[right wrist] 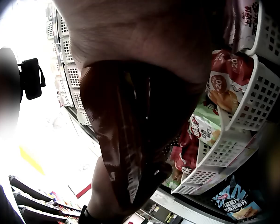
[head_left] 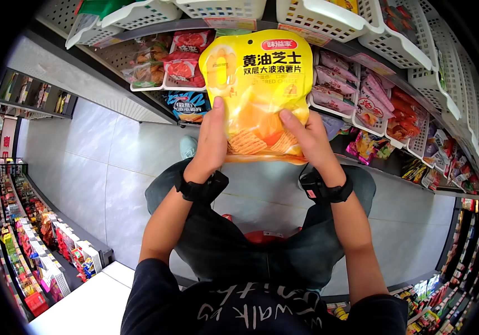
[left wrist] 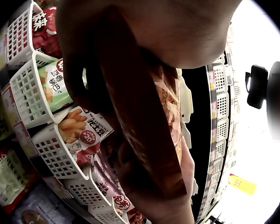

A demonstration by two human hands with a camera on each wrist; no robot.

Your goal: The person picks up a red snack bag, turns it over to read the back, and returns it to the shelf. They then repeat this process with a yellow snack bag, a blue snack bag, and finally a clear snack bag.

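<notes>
A yellow bag of potato chips (head_left: pixel 261 100) faces up in the head view, with wavy chips pictured along its lower part. My left hand (head_left: pixel 210 137) grips its left edge, thumb laid over the front. On the opposite edge, my right hand (head_left: pixel 310 137) holds it the same way, thumb on the printed face and the other fingers behind. Seen edge-on and dark, the bag's underside (left wrist: pixel 137 102) runs between the hands in the left wrist view. The right wrist view shows the bag's shaded end (right wrist: pixel 114 126) below the right palm.
Shelves with white perforated baskets (head_left: pixel 329 19) of packaged snacks stand just beyond the bag. A blue chip bag (head_left: pixel 186 105) lies on the lower shelf at left. Grey floor tiles (head_left: pixel 88 162) spread around the person's legs. More stocked shelves (head_left: pixel 44 240) line the left side.
</notes>
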